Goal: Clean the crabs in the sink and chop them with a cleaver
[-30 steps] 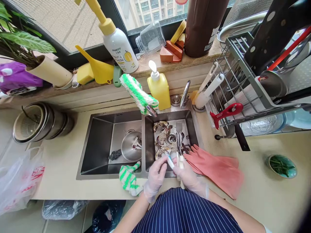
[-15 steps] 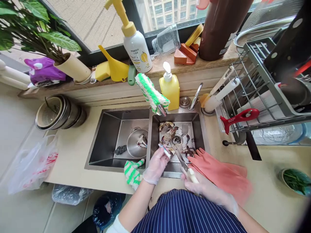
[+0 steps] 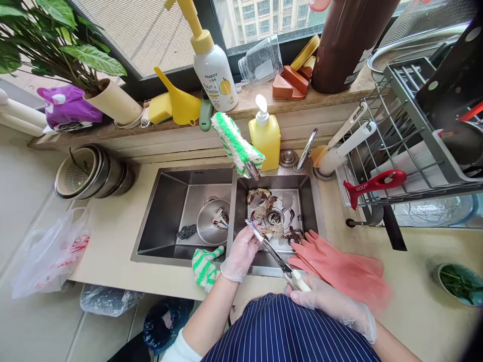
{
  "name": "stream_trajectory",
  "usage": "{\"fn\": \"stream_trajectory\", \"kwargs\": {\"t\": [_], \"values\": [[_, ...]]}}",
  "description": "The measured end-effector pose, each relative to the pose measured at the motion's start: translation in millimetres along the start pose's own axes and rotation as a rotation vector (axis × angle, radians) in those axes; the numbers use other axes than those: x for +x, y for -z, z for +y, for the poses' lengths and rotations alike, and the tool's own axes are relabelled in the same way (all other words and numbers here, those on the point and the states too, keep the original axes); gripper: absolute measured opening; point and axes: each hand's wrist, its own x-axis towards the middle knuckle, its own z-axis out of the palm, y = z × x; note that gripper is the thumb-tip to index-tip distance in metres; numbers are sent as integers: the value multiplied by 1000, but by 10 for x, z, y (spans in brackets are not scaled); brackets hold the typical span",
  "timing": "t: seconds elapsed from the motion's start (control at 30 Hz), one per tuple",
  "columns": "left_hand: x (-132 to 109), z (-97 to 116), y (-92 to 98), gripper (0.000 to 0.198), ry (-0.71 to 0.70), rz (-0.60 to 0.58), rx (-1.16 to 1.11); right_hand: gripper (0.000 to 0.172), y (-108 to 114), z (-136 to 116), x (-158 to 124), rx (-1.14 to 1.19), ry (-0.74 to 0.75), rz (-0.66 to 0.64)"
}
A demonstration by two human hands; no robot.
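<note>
My left hand (image 3: 240, 254), in a clear plastic glove, pinches a slim whitish strip with a bluish edge (image 3: 252, 227) over the right sink basin (image 3: 309, 203). Its exact kind I cannot make out. In my right hand (image 3: 320, 294), also gloved, are kitchen scissors (image 3: 277, 259) with pale handles. Their blades point up and left, and the tips reach the strip beside my left fingers. Brown and pale scraps (image 3: 264, 203) lie around the drain below. A metal bowl (image 3: 206, 229) in the left basin holds a few whitish and dark strips.
Pink rubber gloves (image 3: 339, 261) lie right of the sink. A green-striped cloth (image 3: 204, 269) drapes over its front edge. A steel scrubber (image 3: 186, 232) sits in the left basin. The cloth-wrapped faucet (image 3: 236, 143) overhangs the divider. A dish rack (image 3: 418, 125) stands at the right.
The scissors have swung left, from over the scraps to the strip. My left hand has tilted the strip's far end up and left and stays near the same spot.
</note>
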Motion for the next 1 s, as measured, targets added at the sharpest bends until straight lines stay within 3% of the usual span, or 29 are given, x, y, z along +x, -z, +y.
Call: {"fn": "stream_trajectory", "kwargs": {"t": [0.27,0.53,0.83,1.0], "values": [[-24,-15,11,34,-94,47,187,20,16,125,80,-13,-19,38],[-52,-25,25,36,-159,36,347,23,9,297,124,-128,-18,187],[-75,-17,-11,35,-171,31,432,25,-125,14,116,-364,-16,204],[-100,26,-28,32,-137,26,478,27,-132,-18,100,-352,42,187]]}}
